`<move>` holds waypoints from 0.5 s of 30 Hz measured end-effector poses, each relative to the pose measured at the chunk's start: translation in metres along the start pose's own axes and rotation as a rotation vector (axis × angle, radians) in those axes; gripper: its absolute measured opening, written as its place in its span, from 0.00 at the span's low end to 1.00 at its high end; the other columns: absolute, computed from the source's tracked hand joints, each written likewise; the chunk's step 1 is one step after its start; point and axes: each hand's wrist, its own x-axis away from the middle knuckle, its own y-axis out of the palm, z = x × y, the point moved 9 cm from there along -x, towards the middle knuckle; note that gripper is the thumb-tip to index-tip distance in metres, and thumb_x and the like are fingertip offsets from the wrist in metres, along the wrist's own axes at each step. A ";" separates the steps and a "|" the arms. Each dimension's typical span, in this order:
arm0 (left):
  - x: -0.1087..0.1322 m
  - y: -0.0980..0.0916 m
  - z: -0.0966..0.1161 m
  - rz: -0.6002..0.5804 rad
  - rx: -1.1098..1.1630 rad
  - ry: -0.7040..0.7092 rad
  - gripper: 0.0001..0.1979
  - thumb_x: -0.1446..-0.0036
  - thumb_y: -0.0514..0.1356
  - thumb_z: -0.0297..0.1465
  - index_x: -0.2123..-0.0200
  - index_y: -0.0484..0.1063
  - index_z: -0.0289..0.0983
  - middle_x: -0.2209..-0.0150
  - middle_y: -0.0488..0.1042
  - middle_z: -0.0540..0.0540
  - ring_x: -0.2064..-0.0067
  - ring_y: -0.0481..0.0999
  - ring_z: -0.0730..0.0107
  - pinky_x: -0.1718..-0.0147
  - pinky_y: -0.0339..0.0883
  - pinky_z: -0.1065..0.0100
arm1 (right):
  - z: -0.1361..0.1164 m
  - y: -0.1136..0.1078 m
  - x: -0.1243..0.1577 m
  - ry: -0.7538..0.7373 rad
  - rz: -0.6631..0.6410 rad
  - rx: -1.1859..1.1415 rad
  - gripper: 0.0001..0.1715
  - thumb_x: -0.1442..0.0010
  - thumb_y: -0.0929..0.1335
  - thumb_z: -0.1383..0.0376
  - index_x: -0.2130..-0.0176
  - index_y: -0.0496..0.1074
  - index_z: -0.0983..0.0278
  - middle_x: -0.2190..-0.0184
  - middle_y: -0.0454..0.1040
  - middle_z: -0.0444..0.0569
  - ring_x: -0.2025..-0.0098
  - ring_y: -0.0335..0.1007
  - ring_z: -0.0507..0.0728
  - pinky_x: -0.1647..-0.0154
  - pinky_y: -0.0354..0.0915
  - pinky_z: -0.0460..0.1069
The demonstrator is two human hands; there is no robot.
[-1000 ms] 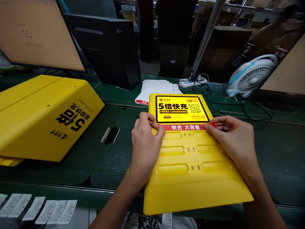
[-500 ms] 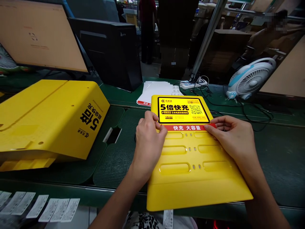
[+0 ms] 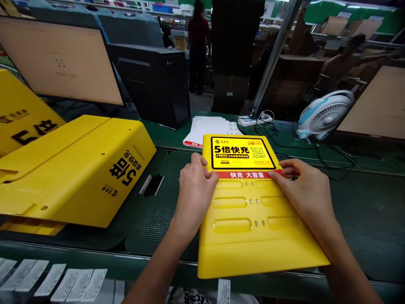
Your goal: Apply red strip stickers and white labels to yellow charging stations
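Observation:
In front of me a yellow panel (image 3: 262, 247) with recessed slots lies on the green conveyor. A black-framed label (image 3: 234, 160) with a QR code covers its upper part. Just below that label, a red sticker strip (image 3: 247, 175) with white characters runs across the panel. My left hand (image 3: 194, 192) is closed in a pinch at the strip's left end, by the panel's left edge. At the right end, the thumb of my right hand (image 3: 306, 190) presses on the strip, its fingers curled behind the panel's edge. Whether the strip's ends are stuck down is hidden by my fingers.
Yellow housings (image 3: 79, 169) stand to the left. Behind the panel are a stack of white sheets (image 3: 209, 126), a power strip (image 3: 253, 120) and a fan (image 3: 327, 114). A monitor (image 3: 63, 63) and black computer case (image 3: 152, 84) stand back left. White labels (image 3: 76, 285) line the front edge.
The view has tilted up and shifted slightly, showing more of a second yellow housing at left. Both hands keep their places at the strip's ends.

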 end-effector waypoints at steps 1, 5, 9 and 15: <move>0.002 -0.003 0.003 0.025 -0.033 0.038 0.08 0.43 0.60 0.21 0.63 0.65 0.38 0.67 0.73 0.48 0.63 0.73 0.62 0.65 0.65 0.62 | -0.001 0.000 0.002 -0.006 0.003 0.075 0.22 0.41 0.74 0.53 0.50 0.77 0.60 0.64 0.80 0.49 0.61 0.76 0.65 0.68 0.66 0.56; 0.022 0.014 0.043 -0.006 -0.171 0.438 0.12 0.33 0.51 0.24 0.51 0.71 0.33 0.46 0.73 0.37 0.42 0.70 0.53 0.45 0.68 0.53 | -0.018 0.002 0.008 -0.188 0.035 0.277 0.25 0.32 0.65 0.56 0.40 0.71 0.63 0.45 0.75 0.58 0.45 0.70 0.72 0.63 0.71 0.61; 0.050 0.067 0.073 -0.371 -0.258 0.743 0.25 0.27 0.46 0.35 0.33 0.59 0.31 0.28 0.55 0.39 0.26 0.49 0.53 0.30 0.53 0.46 | -0.036 0.011 0.020 -0.462 -0.034 0.103 0.26 0.28 0.60 0.57 0.40 0.71 0.69 0.37 0.69 0.59 0.36 0.64 0.66 0.39 0.68 0.62; 0.046 0.059 0.040 -0.516 -0.215 0.529 0.32 0.29 0.47 0.41 0.28 0.49 0.35 0.26 0.45 0.45 0.24 0.43 0.53 0.27 0.39 0.41 | 0.004 0.035 0.041 -0.498 -0.447 -0.067 0.32 0.27 0.58 0.52 0.28 0.55 0.53 0.27 0.52 0.42 0.25 0.44 0.59 0.24 0.41 0.64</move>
